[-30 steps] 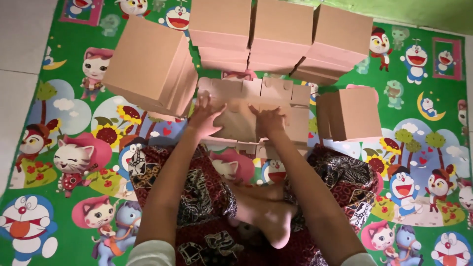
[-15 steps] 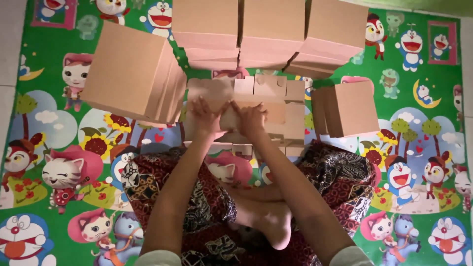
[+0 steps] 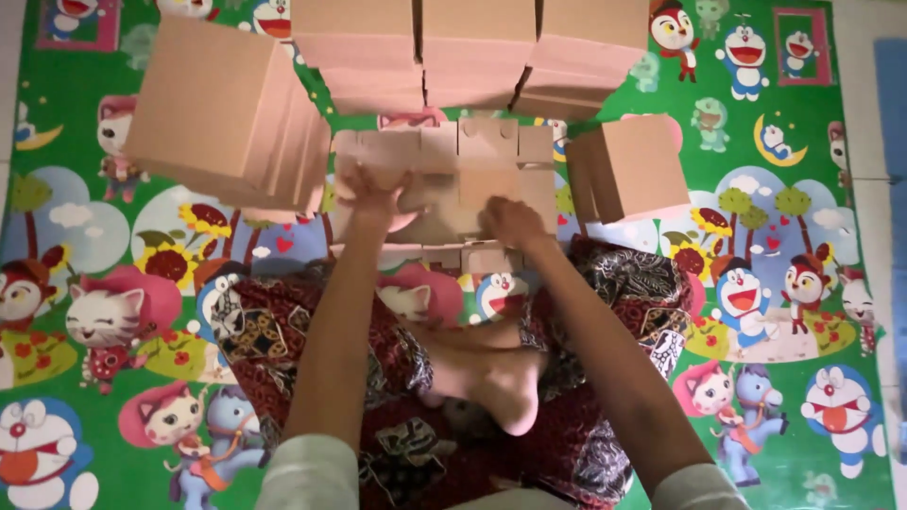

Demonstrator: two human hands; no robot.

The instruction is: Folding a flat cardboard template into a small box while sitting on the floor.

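Note:
I sit cross-legged on a cartoon-printed play mat [image 3: 775,236]. A flat, unfolded brown cardboard box blank [image 3: 487,165] lies on the mat in front of my legs. My left hand [image 3: 373,194] presses on its left part, fingers closed around a flap. My right hand [image 3: 510,222] rests on its lower middle, gripping the cardboard edge. Both forearms reach forward over my patterned skirt.
A slanted stack of flat cardboard sheets [image 3: 222,109] leans at the left. Folded brown boxes [image 3: 472,47] stand in a row at the back. One assembled box [image 3: 633,170] sits at the right. White floor tiles [image 3: 879,142] border the mat.
My hands have spread apart on the cardboard blank, the left one moving out to the left flap. The view has shifted slightly forward.

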